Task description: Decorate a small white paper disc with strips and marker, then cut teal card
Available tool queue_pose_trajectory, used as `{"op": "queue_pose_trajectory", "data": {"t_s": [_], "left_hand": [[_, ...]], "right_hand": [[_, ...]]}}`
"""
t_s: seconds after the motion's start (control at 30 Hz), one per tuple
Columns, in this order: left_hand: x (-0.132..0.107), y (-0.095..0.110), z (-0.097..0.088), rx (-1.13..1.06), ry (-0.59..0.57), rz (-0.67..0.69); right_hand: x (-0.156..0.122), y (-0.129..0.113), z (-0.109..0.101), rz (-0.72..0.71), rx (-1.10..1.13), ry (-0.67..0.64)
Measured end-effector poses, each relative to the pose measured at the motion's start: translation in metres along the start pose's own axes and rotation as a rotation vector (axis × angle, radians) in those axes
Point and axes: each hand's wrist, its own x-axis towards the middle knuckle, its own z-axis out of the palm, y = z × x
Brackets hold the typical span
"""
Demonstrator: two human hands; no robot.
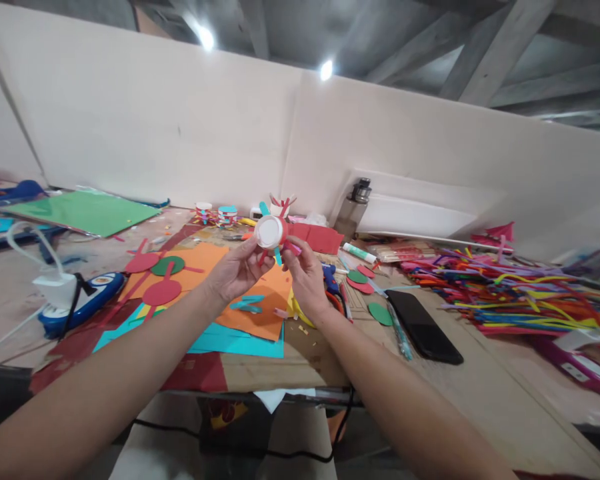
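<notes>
Both of my hands hold up a small white paper cup (270,232) above the table, its round bottom turned toward me. Red and teal paper strips stick out from the cup's sides. My left hand (237,270) grips the cup from the left with thumb and fingers. My right hand (306,277) pinches a pink strip at the cup's right side. Beneath the hands lie orange paper (260,307) and teal paper (230,341) sheets.
Red and green paper circles (163,280) lie on the left. A black phone (424,327) and a pen lie on the right, beside a heap of coloured pipe cleaners (520,293). A green sheet (85,212), a bottle (353,208) and a glue stick (359,253) stand farther back.
</notes>
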Motion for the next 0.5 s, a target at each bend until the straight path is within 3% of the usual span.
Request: {"op": "queue_pose_trajectory", "data": {"t_s": [0.17,0.3,0.4,0.5], "left_hand": [[-0.003,-0.008,0.001,0.042,-0.085,0.010],[-0.001,-0.013,-0.005,0.139,-0.063,0.032],[0.002,-0.015,-0.008,0.208,0.005,0.053],[0.004,-0.016,-0.009,0.255,0.063,0.069]], "right_hand": [[0.007,-0.007,-0.012,0.052,0.178,0.256],[0.019,-0.018,-0.036,0.054,0.226,0.486],[0.027,-0.024,-0.050,0.011,0.241,0.510],[0.027,-0.030,-0.052,0.016,0.304,0.439]]}}
